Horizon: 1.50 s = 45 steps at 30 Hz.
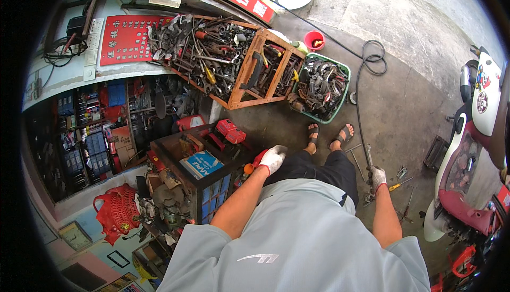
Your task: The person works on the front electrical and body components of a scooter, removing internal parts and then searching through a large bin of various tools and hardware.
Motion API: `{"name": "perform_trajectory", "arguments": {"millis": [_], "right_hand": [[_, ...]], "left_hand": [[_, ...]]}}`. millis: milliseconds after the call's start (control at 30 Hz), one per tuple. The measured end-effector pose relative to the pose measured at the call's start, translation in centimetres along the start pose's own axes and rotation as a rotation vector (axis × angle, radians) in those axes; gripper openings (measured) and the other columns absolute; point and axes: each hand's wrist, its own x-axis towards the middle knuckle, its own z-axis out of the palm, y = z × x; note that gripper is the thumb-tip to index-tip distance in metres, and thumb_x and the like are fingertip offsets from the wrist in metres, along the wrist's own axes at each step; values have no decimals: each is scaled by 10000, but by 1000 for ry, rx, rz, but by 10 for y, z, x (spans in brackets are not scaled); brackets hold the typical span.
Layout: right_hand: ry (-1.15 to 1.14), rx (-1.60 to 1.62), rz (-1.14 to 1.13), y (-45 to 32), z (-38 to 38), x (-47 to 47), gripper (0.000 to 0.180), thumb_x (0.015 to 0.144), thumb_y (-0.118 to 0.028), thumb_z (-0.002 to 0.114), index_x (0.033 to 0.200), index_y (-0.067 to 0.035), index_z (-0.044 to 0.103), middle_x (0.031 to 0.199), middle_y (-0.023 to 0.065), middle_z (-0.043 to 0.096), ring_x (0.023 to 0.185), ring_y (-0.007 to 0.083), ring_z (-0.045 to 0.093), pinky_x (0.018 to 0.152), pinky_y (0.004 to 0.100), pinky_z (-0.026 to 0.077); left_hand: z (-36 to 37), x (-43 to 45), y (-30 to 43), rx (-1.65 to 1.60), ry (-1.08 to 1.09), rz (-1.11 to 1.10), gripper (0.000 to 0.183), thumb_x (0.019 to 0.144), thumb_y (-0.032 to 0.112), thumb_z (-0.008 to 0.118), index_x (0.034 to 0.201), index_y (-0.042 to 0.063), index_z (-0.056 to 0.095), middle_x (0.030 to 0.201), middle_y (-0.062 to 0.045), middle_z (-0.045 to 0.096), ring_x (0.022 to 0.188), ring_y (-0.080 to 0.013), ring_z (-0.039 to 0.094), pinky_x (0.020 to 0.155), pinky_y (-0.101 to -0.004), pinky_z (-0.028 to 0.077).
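My left hand [272, 160], in a white knit work glove with a red cuff, is beside my thigh at the corner of a dark metal cabinet [159, 145]. A red object [259, 157] and an orange round-mouthed piece [249, 168] show right beside it. The fingers face away, so whether they hold anything is hidden. My right hand [377, 176], in a soiled glove, grips a wrench [369, 153] with its head pointing forward. Below that hand, on the concrete floor, are a T-handle tool [357, 160], a yellow-handled screwdriver [399, 185] and small metal parts [401, 171].
A rusty tool rack [236, 103] heaped with wrenches and sockets stands ahead left. By it are a green-rimmed basket [348, 93] of metal parts and a red bucket [310, 36]. A black hose [358, 105] crosses the floor. An electric scooter [450, 180] stands on the right.
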Motion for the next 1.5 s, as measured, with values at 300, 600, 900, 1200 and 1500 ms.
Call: {"name": "perform_trajectory", "arguments": {"millis": [300,600,900,1200,1500], "right_hand": [[-54,-13,55,-8,16,12,210,880,-246,527,945,-68,619,550,-27,407,393,120,349,393,308,345],[-216,552,94,-65,117,-1,253,963,-271,470,957,-61,610,570,-42,406,439,100,336,435,280,303],[-333,685,358,-2,270,24,220,963,-267,460,929,-85,578,562,-41,368,442,108,325,479,284,339],[-173,708,517,84,316,50,249,966,-253,463,967,-49,605,536,-37,362,435,105,316,464,281,301],[-169,708,475,103,350,51,230,954,-256,497,943,-50,598,538,-35,376,434,102,331,426,264,270]], "left_hand": [[0,6,-22,-83,19,-6,265,902,80,503,1135,-6,596,1099,-165,650,1053,-247,611,917,-309,466],[19,61,-105,-71,116,6,298,885,122,514,1142,-6,590,1091,-181,646,1048,-291,606,934,-343,453],[12,217,-84,406,523,86,482,850,121,538,1303,-9,440,1294,-246,476,1216,-388,443,1048,-419,347],[-57,385,-67,231,780,297,463,835,88,536,1283,10,452,1206,-235,511,1141,-390,472,991,-458,365],[-71,443,-39,-89,785,305,374,862,127,509,1216,11,544,1165,-233,523,1084,-383,496,956,-454,381]]}}
